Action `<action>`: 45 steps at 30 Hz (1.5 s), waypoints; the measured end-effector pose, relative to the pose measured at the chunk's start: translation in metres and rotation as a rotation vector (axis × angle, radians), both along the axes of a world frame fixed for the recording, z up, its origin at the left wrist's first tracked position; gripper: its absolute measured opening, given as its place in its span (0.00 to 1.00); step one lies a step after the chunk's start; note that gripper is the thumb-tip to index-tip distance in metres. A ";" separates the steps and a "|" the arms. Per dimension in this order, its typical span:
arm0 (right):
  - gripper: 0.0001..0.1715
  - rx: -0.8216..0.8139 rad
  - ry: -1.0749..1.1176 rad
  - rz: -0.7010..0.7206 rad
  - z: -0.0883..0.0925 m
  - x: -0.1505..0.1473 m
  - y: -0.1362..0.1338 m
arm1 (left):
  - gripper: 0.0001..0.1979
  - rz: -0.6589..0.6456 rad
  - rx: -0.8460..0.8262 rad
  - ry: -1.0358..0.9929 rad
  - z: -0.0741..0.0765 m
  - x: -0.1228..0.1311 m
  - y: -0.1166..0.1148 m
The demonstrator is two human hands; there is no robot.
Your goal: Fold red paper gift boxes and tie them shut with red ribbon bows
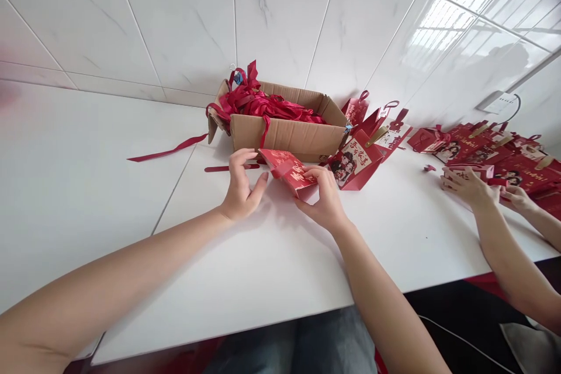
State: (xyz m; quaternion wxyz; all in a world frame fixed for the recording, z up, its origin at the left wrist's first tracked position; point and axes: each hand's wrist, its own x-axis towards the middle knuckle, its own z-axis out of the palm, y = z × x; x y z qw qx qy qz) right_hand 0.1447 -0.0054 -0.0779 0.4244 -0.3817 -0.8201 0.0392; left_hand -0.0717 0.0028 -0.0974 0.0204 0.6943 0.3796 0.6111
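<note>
A red paper gift box (287, 170) with gold lettering lies tilted above the white table in front of me. My right hand (323, 197) grips its right end, the thumb underneath and the fingers on top. At the box's left end is my left hand (245, 186), thumb and fingers apart and curved; I cannot tell whether its fingertips touch the box. Behind my left hand a flat dark red strip (219, 169) rests on the table. An upright red gift box (357, 160) with a printed couple stands just right of my right hand.
A cardboard box (289, 134) full of red ribbons (272, 106) stands against the tiled wall, one ribbon trailing left. More red gift boxes (473, 143) stand along the wall. At the right a co-worker's hands (471, 184) hold another box.
</note>
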 end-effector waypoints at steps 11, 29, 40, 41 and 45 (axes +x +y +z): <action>0.27 0.091 -0.294 -0.352 -0.005 -0.021 -0.020 | 0.15 -0.494 -0.729 -0.303 0.010 0.009 -0.014; 0.10 -0.498 -0.113 -0.149 0.044 0.017 -0.029 | 0.14 -0.899 -1.471 -0.722 0.020 0.015 -0.016; 0.13 -0.076 -0.235 -0.160 0.034 0.006 -0.034 | 0.12 -1.062 -1.308 -0.604 0.016 0.018 -0.021; 0.13 -0.003 -0.228 -0.182 0.033 0.003 -0.035 | 0.12 -1.053 -1.274 -0.624 0.016 0.018 -0.022; 0.11 0.151 -0.180 -0.230 0.030 -0.008 -0.040 | 0.14 -0.992 -1.127 -0.571 0.015 0.021 -0.026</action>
